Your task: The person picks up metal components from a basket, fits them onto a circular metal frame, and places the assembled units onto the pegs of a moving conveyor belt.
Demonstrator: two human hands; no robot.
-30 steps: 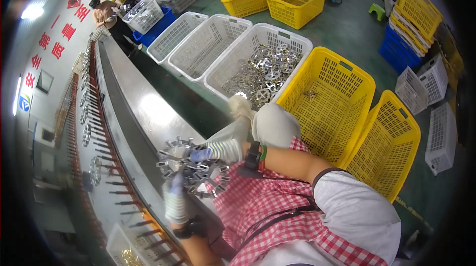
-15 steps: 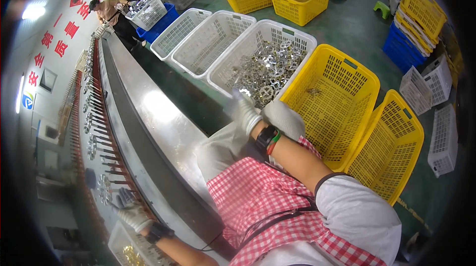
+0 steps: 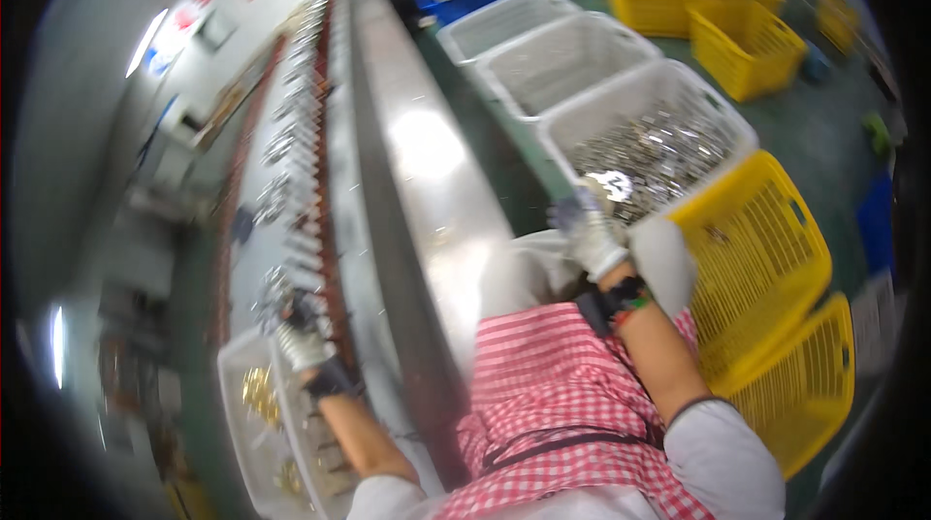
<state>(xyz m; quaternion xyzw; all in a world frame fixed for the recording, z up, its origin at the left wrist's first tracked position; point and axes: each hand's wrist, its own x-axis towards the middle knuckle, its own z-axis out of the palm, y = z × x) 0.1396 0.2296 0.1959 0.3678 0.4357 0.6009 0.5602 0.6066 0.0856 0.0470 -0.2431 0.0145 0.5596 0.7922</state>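
My left hand [image 3: 305, 338], in a pale glove with dark fingertips, is at a shiny metal part [image 3: 275, 295] on the machine's row of pegs. Its fingers overlap the part's edge, but blur hides whether they grip it. My right hand [image 3: 592, 237], gloved the same way, is over my lap at the near corner of a white crate [image 3: 555, 137]. That crate holds a heap of silvery metal parts [image 3: 669, 146]. One bright part with cut-outs [image 3: 615, 186] shows beside the right fingertips; smear hides whether they hold it.
A long machine with red-brown peg rows [image 3: 325, 190] runs away on my left, beside a steel ledge [image 3: 412, 132]. A white bin with gold-coloured pieces [image 3: 260, 399] sits at lower left. Yellow crates [image 3: 766, 268] stand at right; two more white crates [image 3: 529, 64] lie beyond.
The view has swung left, shifting the scene rightward. My left hand has come from beside a metal part to overlapping one on the pegs. My right hand stays near the parts crate.
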